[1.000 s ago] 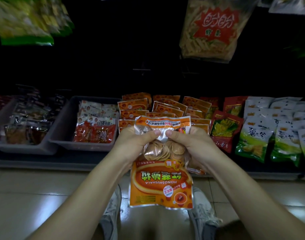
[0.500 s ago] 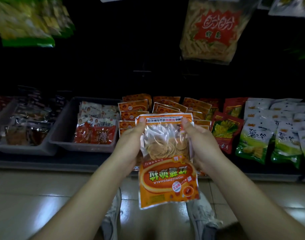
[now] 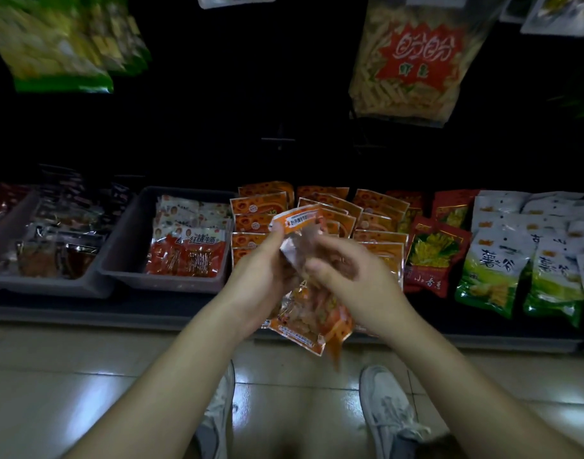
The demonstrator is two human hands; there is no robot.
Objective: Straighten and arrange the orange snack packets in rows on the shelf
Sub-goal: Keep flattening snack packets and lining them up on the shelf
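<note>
left hand: your left hand (image 3: 261, 276) pinches the orange top strip of the packet (image 3: 305, 314), thumb on the near side and fingers curled behind it.
right hand: your right hand (image 3: 353, 276) is curled round the packet's clear middle. It's kinda blurry, so I can't make out the exact finger spots.
packet: up in the air between both hands, crumpled and tilted, with the bottom edge hanging below your wrists in front of the shelf lip (image 3: 85, 318).
room to move: there's dark open space above and beyond your hands. The floor (image 3: 68, 376) is open on your left, and your shoes (image 3: 386, 415) sit right under your forearms.
edges: the shelf lip runs side to side just under your hands. The tub (image 3: 128, 246) has its near right corner close to your left wrist.
overhead: a big noodle-snack bag (image 3: 410, 64) hangs up past your right hand, and green bags (image 3: 59, 48) hang far off to the left.
orange stack (image 3: 378, 223): right behind your hands, overlapping rows, some packets skewed.
tub contents: red-and-white packs (image 3: 184, 256), leaning in a stack.
far tub (image 3: 9, 226): further left, full of dark packs that are too dim to read.
right of your right hand: red-yellow packs (image 3: 433, 256) touch the orange stack, and beyond those are white-green packs (image 3: 497, 270) in rows.
</note>
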